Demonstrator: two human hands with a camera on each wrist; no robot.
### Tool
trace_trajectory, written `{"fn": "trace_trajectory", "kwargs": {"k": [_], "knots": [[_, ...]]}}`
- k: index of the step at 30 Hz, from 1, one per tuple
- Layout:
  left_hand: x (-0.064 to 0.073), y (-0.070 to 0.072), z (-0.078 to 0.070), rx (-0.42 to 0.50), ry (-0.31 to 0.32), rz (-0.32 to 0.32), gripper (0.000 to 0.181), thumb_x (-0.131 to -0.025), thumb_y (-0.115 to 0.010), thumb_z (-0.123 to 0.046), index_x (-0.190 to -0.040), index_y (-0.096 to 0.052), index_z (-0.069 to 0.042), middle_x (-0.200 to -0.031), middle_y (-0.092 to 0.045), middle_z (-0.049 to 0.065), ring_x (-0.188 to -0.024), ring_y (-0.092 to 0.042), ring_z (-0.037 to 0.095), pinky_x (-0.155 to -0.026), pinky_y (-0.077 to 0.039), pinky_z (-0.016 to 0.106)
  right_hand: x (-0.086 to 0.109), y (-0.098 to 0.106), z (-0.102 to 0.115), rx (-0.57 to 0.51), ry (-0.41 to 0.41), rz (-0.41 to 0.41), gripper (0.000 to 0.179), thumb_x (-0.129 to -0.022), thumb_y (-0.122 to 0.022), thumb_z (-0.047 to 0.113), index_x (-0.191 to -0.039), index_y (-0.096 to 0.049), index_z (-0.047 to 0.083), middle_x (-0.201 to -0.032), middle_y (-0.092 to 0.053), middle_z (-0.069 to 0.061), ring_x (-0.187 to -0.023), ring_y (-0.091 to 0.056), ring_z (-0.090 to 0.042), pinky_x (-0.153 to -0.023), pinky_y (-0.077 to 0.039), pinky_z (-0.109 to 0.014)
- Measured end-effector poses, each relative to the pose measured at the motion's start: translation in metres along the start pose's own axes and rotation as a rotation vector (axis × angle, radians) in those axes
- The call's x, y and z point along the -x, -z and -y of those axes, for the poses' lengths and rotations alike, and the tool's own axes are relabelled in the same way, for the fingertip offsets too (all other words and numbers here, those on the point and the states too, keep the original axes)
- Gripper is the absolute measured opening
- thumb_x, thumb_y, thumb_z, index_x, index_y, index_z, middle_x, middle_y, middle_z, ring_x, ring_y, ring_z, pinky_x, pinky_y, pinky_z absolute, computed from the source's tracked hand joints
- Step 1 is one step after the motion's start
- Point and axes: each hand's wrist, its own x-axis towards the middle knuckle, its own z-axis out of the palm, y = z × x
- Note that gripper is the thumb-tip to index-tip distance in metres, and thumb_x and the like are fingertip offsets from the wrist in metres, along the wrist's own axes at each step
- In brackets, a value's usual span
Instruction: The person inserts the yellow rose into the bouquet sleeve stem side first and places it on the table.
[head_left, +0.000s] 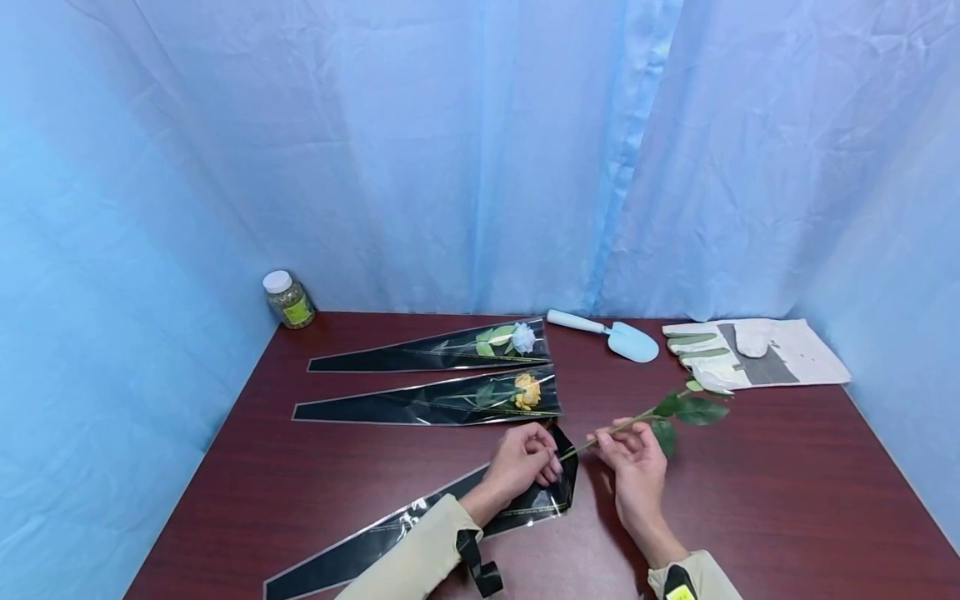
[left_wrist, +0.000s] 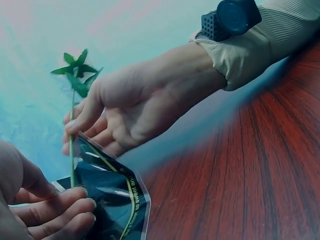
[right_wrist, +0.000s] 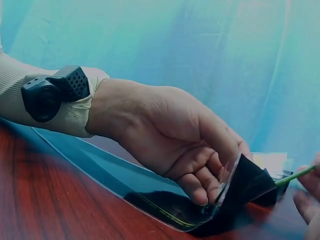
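Note:
My right hand (head_left: 639,475) pinches the thin green stem of a leafy flower (head_left: 701,410). Its leaves point away to the right, and the bloom is hard to tell against the pale glove behind. The stem's lower end reaches the mouth of a black flower sleeve (head_left: 322,568) with a clear front. At that mouth, my left hand (head_left: 521,462) grips the sleeve's edge with curled fingers. In the left wrist view the stem (left_wrist: 72,160) runs between both hands, beside the sleeve's raised edge (left_wrist: 107,185).
Behind lie two filled sleeves, one with a yellow rose (head_left: 527,392), one with a pale blue rose (head_left: 522,338). A light blue trowel (head_left: 632,342), work gloves (head_left: 813,354) and a lidded jar (head_left: 291,302) stand along the back. Blue curtains enclose the table (head_left: 787,500).

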Motion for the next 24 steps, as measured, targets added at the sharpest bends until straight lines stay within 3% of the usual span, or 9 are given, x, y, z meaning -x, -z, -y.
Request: {"fn": "trace_trajectory", "kwargs": {"k": [5, 12, 18, 24], "knots": [[-0.001, -0.002, 0.0, 0.0, -0.02, -0.019, 0.008, -0.088, -0.054, 0.009, -0.092, -0.059, 0.013, -0.08, -0.067, 0.04, -0.053, -0.059, 0.01, -0.05, -0.053, 0.022, -0.003, -0.004, -0.003, 0.05, -0.078, -0.012, 0.021, -0.091, -0.062, -0.012, -0.107, -0.053, -0.001, -0.077, -0.075, 0.001, -0.075, -0.076, -0.011, -0.071, -0.061, -0.024], [-0.003, -0.002, 0.004, 0.011, -0.046, -0.047, 0.01, -0.085, -0.052, 0.01, -0.093, -0.058, 0.014, -0.08, -0.066, 0.042, -0.052, -0.057, 0.008, -0.05, -0.05, 0.018, -0.004, -0.004, -0.005, 0.081, -0.06, -0.03, 0.026, -0.1, -0.058, 0.006, -0.118, -0.048, -0.009, -0.082, -0.079, 0.0, -0.071, -0.076, -0.011, -0.066, -0.062, -0.03], [-0.003, -0.002, 0.002, 0.019, -0.056, -0.045, 0.01, -0.085, -0.052, 0.011, -0.093, -0.058, 0.014, -0.08, -0.065, 0.042, -0.052, -0.057, 0.008, -0.05, -0.05, 0.018, -0.003, -0.005, -0.004, 0.095, -0.052, -0.087, 0.031, -0.102, -0.057, 0.016, -0.113, -0.054, -0.013, -0.08, -0.079, 0.0, -0.067, -0.075, -0.011, -0.063, -0.062, -0.029], [-0.003, -0.004, -0.002, 0.021, -0.073, -0.053, 0.011, -0.085, -0.052, 0.011, -0.094, -0.057, 0.015, -0.08, -0.065, 0.043, -0.052, -0.057, 0.007, -0.05, -0.05, 0.018, 0.0, -0.013, -0.007, 0.06, -0.033, -0.135, 0.015, -0.098, -0.063, 0.012, -0.099, -0.064, -0.003, -0.078, -0.078, 0.001, -0.067, -0.075, -0.009, -0.062, -0.061, -0.025]]}}
